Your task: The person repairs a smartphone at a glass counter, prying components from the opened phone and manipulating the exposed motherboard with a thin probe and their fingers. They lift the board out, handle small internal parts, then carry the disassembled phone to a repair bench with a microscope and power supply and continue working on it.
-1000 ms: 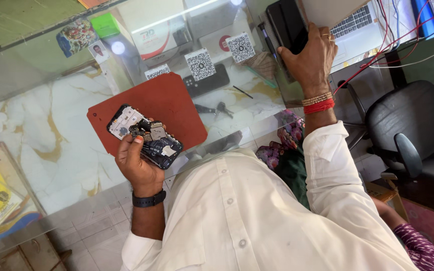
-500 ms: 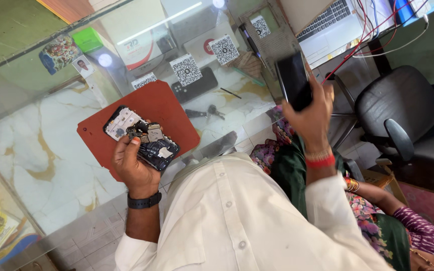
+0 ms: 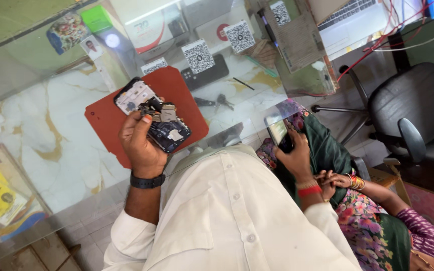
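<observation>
While the opened phone is kept above the red mat on the glass counter, it is gripped by the left hand, the fingers wrapped round its lower edge and the thumb pressed on the exposed circuit parts. The back cover is off, and a pale panel, metal shields and a dark board are seen. This grip and position are unchanged from half a second ago.

The main difference is noted at the right hand. Half a second ago it was raised high, near the laptop, with a dark phone held up; it has now been lowered to the counter's near edge, beside the white shirt. The second phone is clasped in it, the fingers closed round the body and the lit screen turned upward.

A seated person in green and floral clothing is observed just beside that hand, with another hand resting near the red wristband. A set of keys lies on the counter past the mat. A black chair stands well apart.
</observation>
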Motion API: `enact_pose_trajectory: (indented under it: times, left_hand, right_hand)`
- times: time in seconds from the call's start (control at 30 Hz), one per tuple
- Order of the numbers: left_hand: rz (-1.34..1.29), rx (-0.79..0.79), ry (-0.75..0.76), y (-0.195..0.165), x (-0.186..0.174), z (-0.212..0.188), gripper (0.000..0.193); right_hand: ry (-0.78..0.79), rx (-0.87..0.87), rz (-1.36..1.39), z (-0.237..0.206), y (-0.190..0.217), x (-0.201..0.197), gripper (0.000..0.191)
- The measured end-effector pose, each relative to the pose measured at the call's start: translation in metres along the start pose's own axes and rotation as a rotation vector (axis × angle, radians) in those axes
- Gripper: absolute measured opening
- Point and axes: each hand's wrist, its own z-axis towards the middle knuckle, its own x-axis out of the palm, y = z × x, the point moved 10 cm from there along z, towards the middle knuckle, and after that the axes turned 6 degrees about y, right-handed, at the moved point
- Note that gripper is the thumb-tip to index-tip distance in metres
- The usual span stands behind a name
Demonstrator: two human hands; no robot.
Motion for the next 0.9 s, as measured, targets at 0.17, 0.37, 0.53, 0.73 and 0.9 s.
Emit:
enact_pose_trajectory:
  times: [0.17,0.37,0.53,0.73,0.9]
  left_hand:
    - [0.010,-0.001,-0.009,-0.002,-0.007,-0.011,0.018]
    - [0.033,0.058,-0.052,-0.020,-0.011,-0.026,0.018]
    - [-0.023,0.034,-0.068,-0.026,-0.004,-0.032,0.023]
    - [-0.014,0.010,-0.068,-0.017,-0.008,-0.027,0.020]
    - [-0.028,-0.002,-0.067,-0.006,-0.019,-0.013,0.019]
  right_hand:
    - [-0.131,-0.145,-0.051,0.065,0.053,0.029,0.051]
    - [-0.041,0.041,-0.253,0.123,0.069,0.049,0.076]
    - [-0.107,-0.055,-0.372,0.137,0.101,0.049,0.077]
    - [-0.062,-0.138,-0.342,0.133,0.104,0.057,0.079]
    - [-0.290,-0.240,-0.358,0.093,0.088,0.029,0.053]
